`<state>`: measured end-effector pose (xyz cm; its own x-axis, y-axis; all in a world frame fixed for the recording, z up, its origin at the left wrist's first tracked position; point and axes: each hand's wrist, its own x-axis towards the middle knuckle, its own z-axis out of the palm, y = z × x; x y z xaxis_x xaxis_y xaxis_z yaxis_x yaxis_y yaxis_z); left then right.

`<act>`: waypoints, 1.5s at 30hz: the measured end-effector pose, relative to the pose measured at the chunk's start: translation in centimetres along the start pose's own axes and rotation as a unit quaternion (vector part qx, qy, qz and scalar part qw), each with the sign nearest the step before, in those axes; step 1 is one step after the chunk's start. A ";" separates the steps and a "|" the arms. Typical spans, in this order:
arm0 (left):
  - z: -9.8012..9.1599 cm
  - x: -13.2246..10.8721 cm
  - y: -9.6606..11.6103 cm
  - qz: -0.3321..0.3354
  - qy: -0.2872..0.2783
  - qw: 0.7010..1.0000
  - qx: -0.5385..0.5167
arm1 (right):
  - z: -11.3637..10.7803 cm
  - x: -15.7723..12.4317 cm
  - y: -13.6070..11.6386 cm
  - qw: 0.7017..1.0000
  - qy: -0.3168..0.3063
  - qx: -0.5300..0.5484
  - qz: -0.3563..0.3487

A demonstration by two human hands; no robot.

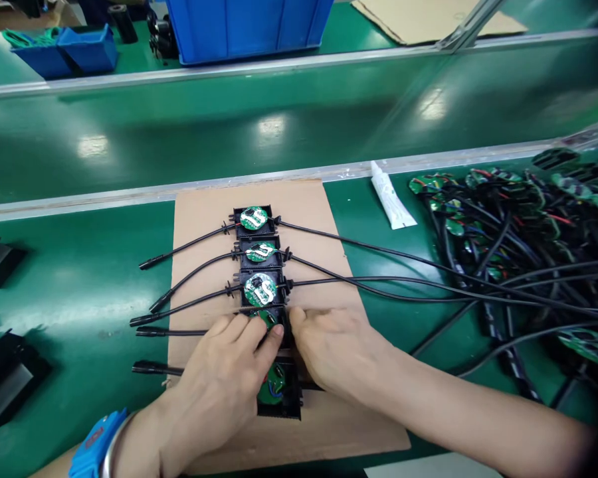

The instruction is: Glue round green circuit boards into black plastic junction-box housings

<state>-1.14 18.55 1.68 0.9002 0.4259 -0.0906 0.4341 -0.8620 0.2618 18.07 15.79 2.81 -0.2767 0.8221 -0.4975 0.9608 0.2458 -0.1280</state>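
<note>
One open black box (286, 337) lies between the hands; seating its green board (266, 317) and cable (177, 332) seems underway, the next move calling for steady pressing. The left hand (234, 372) bends narrowly over it; the right hand (336, 348) curls beside it, both grips hidden. Beyond them, three boxes (247, 277) hold white-streaked boards (260, 290).

A glossy green worktop (70, 279) fills the foreground. Beyond a pale metal rail (80, 202) runs a green strip (194, 149) mirroring three patches of light (272, 126). A second metal rail (129, 76) borders another green surface (346, 30), where a large blue bin (249, 26) stands and flat cardboard (418, 20) lies; a slanting metal post (473, 25) rises toward the right.
</note>
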 end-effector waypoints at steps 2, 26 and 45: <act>0.0 0.2 0.2 -0.008 -0.002 1.000 0.010 | 0.3 0.1 -0.3 0.999 0.030 -0.042 0.000; -1.4 0.0 -5.9 -0.153 0.145 0.977 -0.041 | 1.4 2.2 5.1 0.922 0.332 0.180 -0.084; -2.5 2.7 -4.5 -0.126 0.106 0.984 0.062 | -1.7 0.6 1.9 0.977 0.203 0.027 -0.061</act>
<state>-0.78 24.26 2.66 0.7423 0.6664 0.0696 0.6548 -0.7436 0.1354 19.72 17.68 3.72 -0.3632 0.9268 -0.0961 0.9165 0.3368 -0.2157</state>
